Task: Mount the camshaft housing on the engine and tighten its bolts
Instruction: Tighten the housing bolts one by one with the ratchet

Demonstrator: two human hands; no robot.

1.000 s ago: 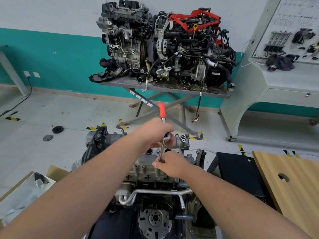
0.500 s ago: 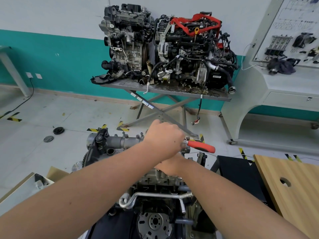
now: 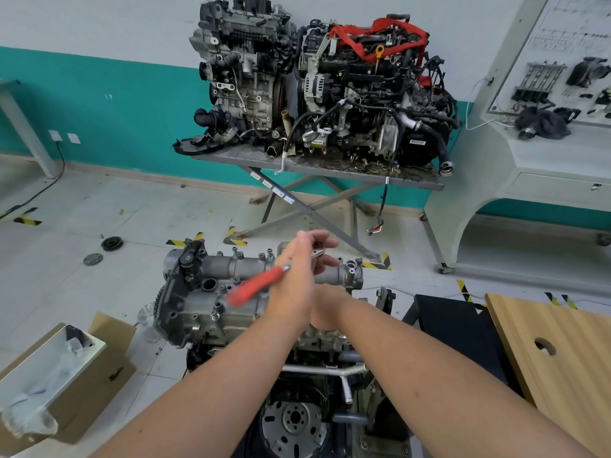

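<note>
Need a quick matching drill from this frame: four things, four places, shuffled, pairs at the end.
Things:
1. ratchet handle
2. cardboard box
3. wooden board
4. two spare engines

Places:
A. on the grey folding stand by the teal wall
B. at the right edge, beside the engine being worked on
C. on the floor at lower left
D. over the camshaft housing, slanting down to the left from the left hand

Pairs: 1-D, 2-C, 3-B, 4-A
</note>
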